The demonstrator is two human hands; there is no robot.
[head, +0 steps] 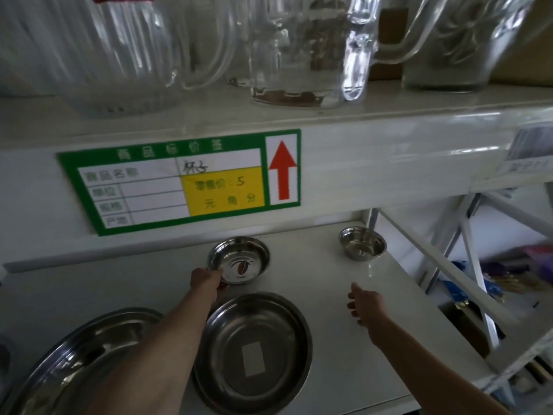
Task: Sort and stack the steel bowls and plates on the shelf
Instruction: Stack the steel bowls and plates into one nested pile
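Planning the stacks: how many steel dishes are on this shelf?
4: small bowl gripped by left hand, smaller bowl back right, plate in front, large plate at left. More may be hidden beyond the frame.

Head view, close, down onto shelf (344, 324) (single camera)

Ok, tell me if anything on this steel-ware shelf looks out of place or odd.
Nothing is spilled or visibly damaged. The steelware is scattered, not stacked: a small bowl sits alone at back right, apart from the bowl the left hand grips. The middle plate carries a pale sticker.
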